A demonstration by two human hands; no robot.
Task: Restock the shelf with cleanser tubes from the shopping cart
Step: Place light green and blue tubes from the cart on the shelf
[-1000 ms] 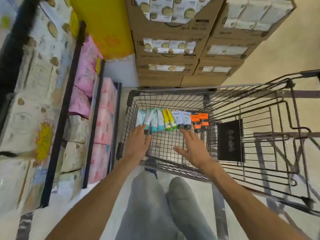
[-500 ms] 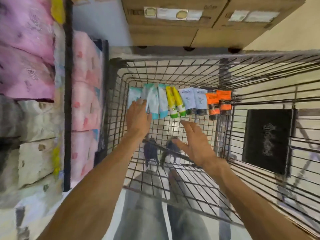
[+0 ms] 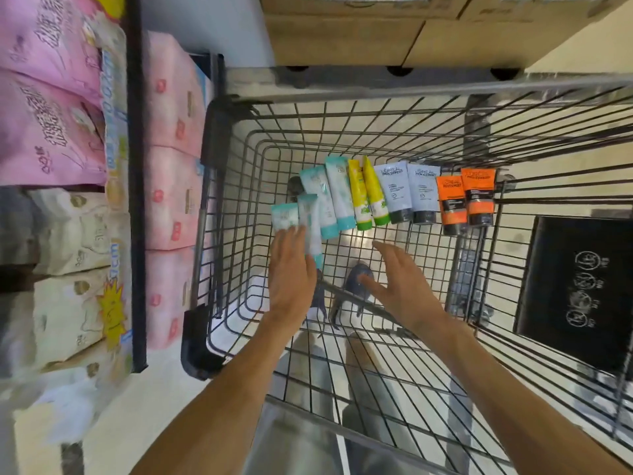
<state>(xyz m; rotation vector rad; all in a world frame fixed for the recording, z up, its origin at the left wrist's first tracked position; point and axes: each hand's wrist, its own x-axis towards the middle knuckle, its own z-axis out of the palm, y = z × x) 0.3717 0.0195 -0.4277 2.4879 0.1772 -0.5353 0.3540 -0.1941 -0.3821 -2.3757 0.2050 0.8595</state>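
Pickup step, as we judge it. Our left hand [image 3: 291, 279] grasps two teal cleanser tubes [image 3: 310, 228] under its fingers; the remaining tubes [image 3: 394, 193] lie just beyond the fingertips on the shopping cart [image 3: 342, 87] floor. Right hand [image 3: 400, 282] hovers, fingers spread, empty. Next: lift clear, carry leftward to shelf.

Under my left grip [image 3: 291, 269] lie two pale teal-and-white plastic cleanser tubes [image 3: 297, 217], their upper ends showing past my fingertips, on the floor of the grey wire shopping cart [image 3: 342, 87]. Just beyond them, running rightward in a row, lie two more teal-and-white tubes [image 3: 330, 200], two yellow tubes with green caps [image 3: 368, 197], two grey-white tubes with dark caps [image 3: 409, 193] and two orange tubes with black caps [image 3: 466, 200]. My right grip [image 3: 404, 286] hangs spread, nearer me than the yellow pair, touching none.
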